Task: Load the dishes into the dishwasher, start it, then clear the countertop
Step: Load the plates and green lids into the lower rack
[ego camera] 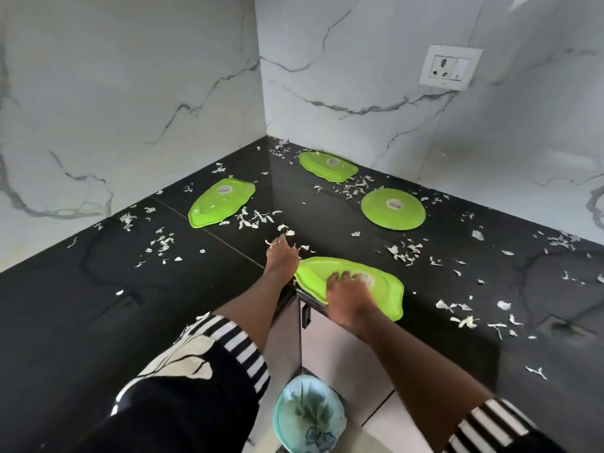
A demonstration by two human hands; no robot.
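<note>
**Mia:** Since white scraps lie all over the black countertop, which job is this?

**Sam:** I think it is the cleaning-up part. I can't see a dishwasher at all.

**Mia:** Where are the dishes?

**Sam:** Four green ones, all face down on the countertop. The near plate sticks out a bit over the front edge. Two more bumpy plates sit farther back, and a round plate is over by the wall.

**Mia:** What are the hands doing?

**Sam:** The right hand holds the near plate, with bent fingers on top of it. I can't see the thumb. The left hand reaches out just beside that plate and touches some scraps. Its fingertips are hidden, so I can't tell if it is pinching any.

**Mia:** What comes next?

**Sam:** My guess is pulling the scraps toward the edge. A bin with a blue bag stands on the floor right under there. The bits are small and light, so a slow pull is best.

**Mia:** Any words to read?

**Sam:** Each plate has a round sticker in the middle, but the print is too tiny. The wall socket has no words.
</note>
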